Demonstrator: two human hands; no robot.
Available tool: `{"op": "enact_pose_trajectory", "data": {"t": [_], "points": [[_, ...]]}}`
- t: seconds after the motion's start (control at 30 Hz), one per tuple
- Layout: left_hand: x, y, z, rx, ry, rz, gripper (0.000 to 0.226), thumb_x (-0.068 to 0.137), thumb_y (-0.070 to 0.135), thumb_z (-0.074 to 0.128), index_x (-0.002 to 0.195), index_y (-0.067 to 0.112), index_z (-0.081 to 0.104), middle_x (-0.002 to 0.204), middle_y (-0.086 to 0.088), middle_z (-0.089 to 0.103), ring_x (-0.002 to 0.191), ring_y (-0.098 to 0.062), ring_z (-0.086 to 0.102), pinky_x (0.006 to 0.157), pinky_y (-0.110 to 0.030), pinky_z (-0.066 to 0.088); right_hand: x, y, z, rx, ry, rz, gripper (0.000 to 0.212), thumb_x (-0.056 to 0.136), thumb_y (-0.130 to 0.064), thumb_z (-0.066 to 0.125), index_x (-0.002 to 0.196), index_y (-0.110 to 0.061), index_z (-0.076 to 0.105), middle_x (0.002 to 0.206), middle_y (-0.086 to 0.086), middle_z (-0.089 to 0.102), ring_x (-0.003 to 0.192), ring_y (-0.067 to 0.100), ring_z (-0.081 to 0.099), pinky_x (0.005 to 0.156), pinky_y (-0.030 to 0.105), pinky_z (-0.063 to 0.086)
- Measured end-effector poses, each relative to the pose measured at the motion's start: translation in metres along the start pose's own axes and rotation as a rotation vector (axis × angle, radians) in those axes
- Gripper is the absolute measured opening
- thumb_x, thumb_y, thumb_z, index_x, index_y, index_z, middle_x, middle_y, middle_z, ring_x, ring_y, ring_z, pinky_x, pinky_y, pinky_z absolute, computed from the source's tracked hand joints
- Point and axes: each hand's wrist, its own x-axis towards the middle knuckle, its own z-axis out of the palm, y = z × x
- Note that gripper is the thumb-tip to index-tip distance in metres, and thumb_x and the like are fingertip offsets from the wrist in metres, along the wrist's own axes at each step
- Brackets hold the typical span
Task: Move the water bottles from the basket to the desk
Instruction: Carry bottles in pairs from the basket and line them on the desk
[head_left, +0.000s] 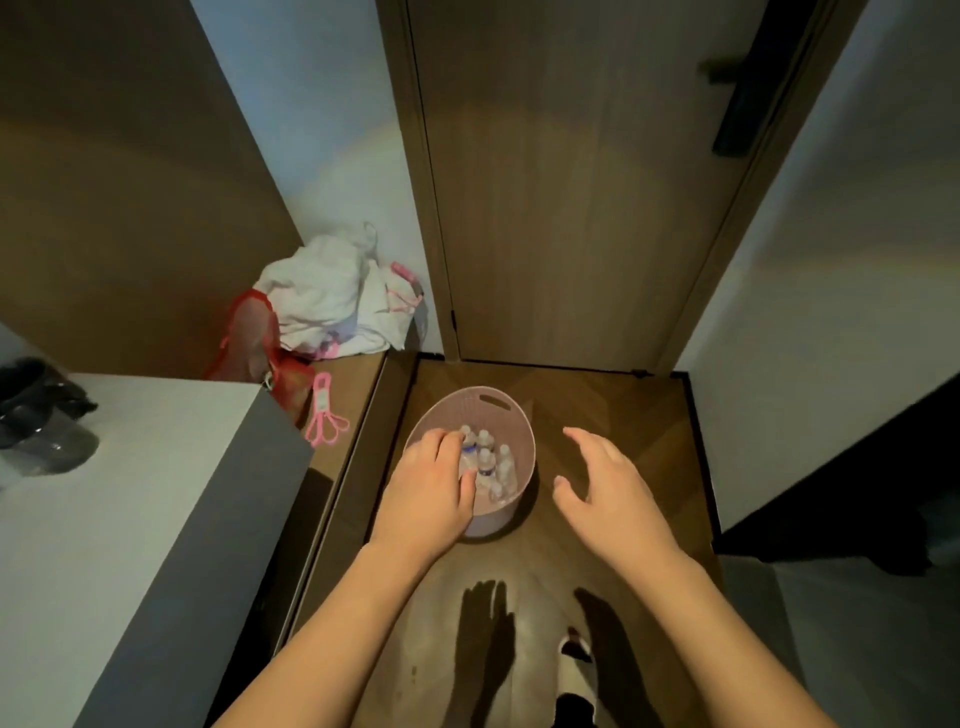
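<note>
A round pink basket (506, 410) stands on the wooden floor in front of a door. Several small clear water bottles (493, 462) with white caps and blue labels stand upright inside it. My left hand (434, 488) reaches into the basket's left side, its fingers curled around one bottle (469, 448) there. My right hand (605, 486) hovers to the right of the basket, above the floor, fingers spread and holding nothing. The white desk (130, 499) fills the left of the view, well above the basket.
A dark glass vessel (44, 421) sits at the desk's far left. Behind the desk lie white and red bags (322, 301) and a pink strap (324, 410) on a low wooden ledge. A closed door (571, 208) is ahead, with a dark opening at right.
</note>
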Motion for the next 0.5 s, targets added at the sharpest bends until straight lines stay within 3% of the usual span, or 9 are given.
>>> {"op": "enact_pose_trajectory", "data": {"t": [0.17, 0.3, 0.4, 0.5], "points": [[0.099, -0.004, 0.009, -0.074, -0.060, -0.124, 0.047, 0.097, 0.035, 0.049, 0.140, 0.018, 0.042, 0.138, 0.000, 0.046, 0.123, -0.016, 0.048, 0.103, -0.031, 0.043, 0.116, 0.007, -0.021, -0.027, -0.081, 0.002, 0.059, 0.095, -0.034, 0.059, 0.148, -0.033, 0.035, 0.151, -0.010, 0.040, 0.121, 0.009, 0.053, 0.103, 0.035, 0.050], [0.142, -0.036, 0.034, -0.109, -0.207, -0.228, 0.044, 0.097, 0.036, 0.048, 0.138, 0.021, 0.043, 0.133, 0.001, 0.047, 0.121, -0.014, 0.048, 0.101, -0.030, 0.045, 0.193, 0.010, -0.012, -0.105, -0.229, -0.026, 0.060, 0.096, -0.032, 0.058, 0.151, -0.031, 0.033, 0.152, -0.009, 0.039, 0.135, 0.010, 0.042, 0.109, 0.029, 0.037], [0.179, -0.065, 0.054, -0.125, -0.354, -0.301, 0.041, 0.097, 0.037, 0.048, 0.135, 0.020, 0.046, 0.130, -0.002, 0.049, 0.120, -0.019, 0.050, 0.101, -0.032, 0.042, 0.241, 0.014, -0.007, -0.166, -0.317, 0.021, 0.059, 0.095, -0.027, 0.058, 0.150, -0.026, 0.036, 0.152, -0.002, 0.041, 0.136, 0.016, 0.042, 0.111, 0.030, 0.034], [0.231, -0.086, 0.063, -0.128, -0.400, -0.347, 0.045, 0.098, 0.037, 0.047, 0.138, 0.017, 0.044, 0.134, -0.006, 0.049, 0.122, -0.024, 0.050, 0.103, -0.033, 0.039, 0.284, 0.014, -0.008, -0.187, -0.355, 0.033, 0.048, 0.096, -0.017, 0.058, 0.142, -0.015, 0.047, 0.142, 0.008, 0.052, 0.129, 0.024, 0.049, 0.105, 0.029, 0.037]]}}
